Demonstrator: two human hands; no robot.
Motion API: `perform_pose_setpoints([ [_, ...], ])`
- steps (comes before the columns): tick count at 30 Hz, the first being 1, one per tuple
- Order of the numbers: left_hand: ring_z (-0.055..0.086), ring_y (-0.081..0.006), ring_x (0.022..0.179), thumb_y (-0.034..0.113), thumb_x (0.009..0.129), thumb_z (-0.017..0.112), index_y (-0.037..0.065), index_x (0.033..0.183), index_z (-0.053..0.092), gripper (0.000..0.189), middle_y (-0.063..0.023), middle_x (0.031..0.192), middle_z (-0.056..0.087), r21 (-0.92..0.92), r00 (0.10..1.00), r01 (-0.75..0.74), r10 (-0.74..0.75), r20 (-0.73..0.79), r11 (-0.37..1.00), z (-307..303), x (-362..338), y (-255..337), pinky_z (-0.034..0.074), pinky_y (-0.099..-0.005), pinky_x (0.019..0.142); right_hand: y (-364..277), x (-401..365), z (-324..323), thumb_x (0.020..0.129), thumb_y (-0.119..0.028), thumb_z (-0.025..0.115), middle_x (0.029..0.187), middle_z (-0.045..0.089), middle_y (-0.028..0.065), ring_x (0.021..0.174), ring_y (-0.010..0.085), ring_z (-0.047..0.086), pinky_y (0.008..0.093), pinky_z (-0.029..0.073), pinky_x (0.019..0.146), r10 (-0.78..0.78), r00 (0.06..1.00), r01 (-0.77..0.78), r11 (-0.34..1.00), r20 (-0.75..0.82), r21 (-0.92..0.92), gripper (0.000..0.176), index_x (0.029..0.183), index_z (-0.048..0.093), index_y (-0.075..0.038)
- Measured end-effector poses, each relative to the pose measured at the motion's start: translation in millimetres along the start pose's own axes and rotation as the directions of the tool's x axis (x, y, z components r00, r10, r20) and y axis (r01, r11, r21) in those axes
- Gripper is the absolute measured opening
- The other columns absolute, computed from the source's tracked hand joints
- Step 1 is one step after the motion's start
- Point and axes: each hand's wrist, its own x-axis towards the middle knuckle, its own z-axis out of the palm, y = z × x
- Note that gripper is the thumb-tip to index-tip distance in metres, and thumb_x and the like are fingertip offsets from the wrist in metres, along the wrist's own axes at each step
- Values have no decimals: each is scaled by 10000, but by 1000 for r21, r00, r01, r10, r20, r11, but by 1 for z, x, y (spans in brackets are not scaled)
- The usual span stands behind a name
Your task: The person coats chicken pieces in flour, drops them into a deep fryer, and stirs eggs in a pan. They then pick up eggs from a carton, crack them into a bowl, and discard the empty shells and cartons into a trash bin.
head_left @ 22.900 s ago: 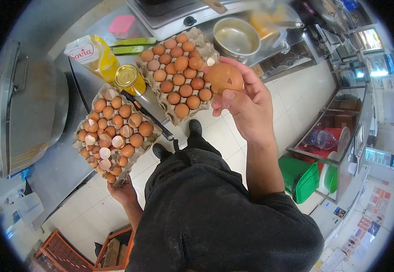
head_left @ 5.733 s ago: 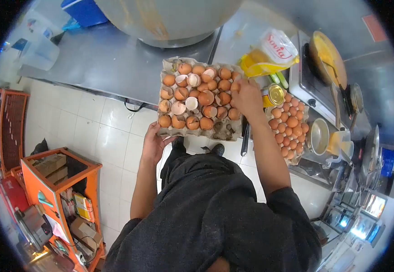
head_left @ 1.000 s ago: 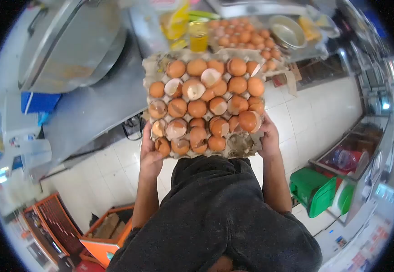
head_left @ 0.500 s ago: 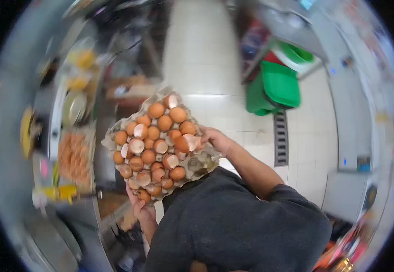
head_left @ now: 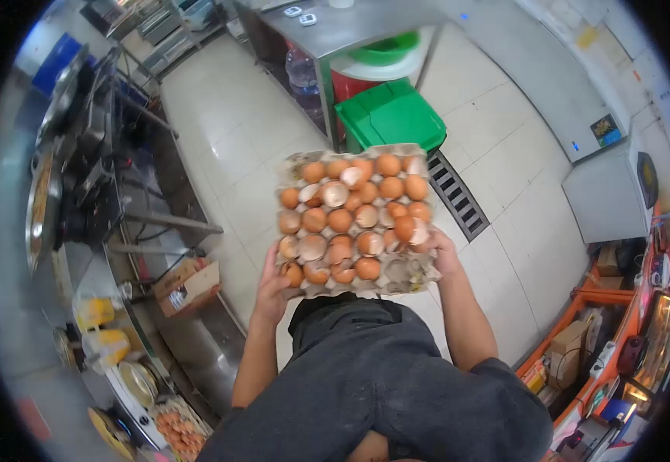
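A grey cardboard egg tray filled with brown eggshells, several of them broken open, is held level in front of my body. My left hand grips its lower left edge, with the fingers partly hidden under the tray. At the lower right edge my right hand holds the tray beside a large broken shell. The tray's lower right corner has bare cups with wet residue. Just beyond the far edge stands a green bin with its lid down.
A steel table stands behind the bin, with a floor drain to the right. At left are a metal rack, a cardboard box and a counter with another egg tray. Orange shelving lines the right.
My body has turned right, away from the counter. The egg tray, still in both hands, has moved right in view and straightened, and the green bin is now directly beyond it.
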Motion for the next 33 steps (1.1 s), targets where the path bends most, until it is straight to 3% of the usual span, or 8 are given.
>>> perform_pose_setpoints([
  [5,412,-293,1460,181,771,644,50,1637,151,1005,-162,1580,395,118,950,98,-128,286,988,41,61,40,314,-394,1208,-46,-85,55,704,-175,539,1146,690,182,1049,318,673,429,543,962,-243,945,285,939,-217,190,649,1310,573,55],
  [9,374,-257,1478,171,801,615,48,1643,144,972,-140,1605,364,326,849,54,-215,482,944,21,124,31,284,-368,1210,39,-76,4,739,-193,535,1141,693,183,1054,346,673,449,538,977,-437,806,551,800,-400,236,641,1331,559,50],
  [12,322,-248,1505,166,832,593,30,1641,134,940,-136,1620,336,334,742,-15,-213,636,943,30,152,38,244,-364,1225,45,-85,44,760,-205,531,1169,684,174,1084,351,662,465,523,1007,-531,680,677,719,-505,156,613,1324,564,34],
  [16,324,-254,1505,249,876,612,21,1635,156,915,-144,1630,321,350,694,53,-287,661,935,54,204,66,237,-366,1231,29,-55,72,787,-204,537,1283,641,179,1179,361,618,500,480,1067,-522,690,712,614,-502,341,585,1327,564,18],
  [21,320,-241,1502,320,901,602,7,1629,192,893,-140,1628,334,324,634,16,-260,728,946,62,228,69,215,-362,1234,49,-37,56,823,-230,530,1293,637,179,1199,356,609,499,479,1072,-616,572,812,517,-542,269,569,1333,559,22],
  [23,317,-245,1505,351,925,575,9,1630,197,870,-139,1631,334,256,614,128,-280,738,958,60,238,69,207,-368,1238,52,-28,59,834,-235,534,1292,636,174,1198,351,609,497,477,1069,-598,556,826,472,-577,307,557,1324,564,26],
  [29,505,-233,1345,478,1004,490,54,1589,316,744,-118,1513,483,332,638,176,-364,678,927,31,251,65,433,-399,1069,70,-21,54,851,-315,584,1366,598,177,1264,360,578,509,468,1096,-668,412,881,466,-620,84,639,1399,517,8],
  [33,591,-206,1191,561,1020,473,79,1488,460,672,-97,1310,640,560,596,188,-547,588,807,-23,279,30,491,-388,946,64,-26,71,840,-268,563,1322,622,173,1238,351,588,498,441,1110,-597,453,876,436,-662,206,589,1362,556,4],
])
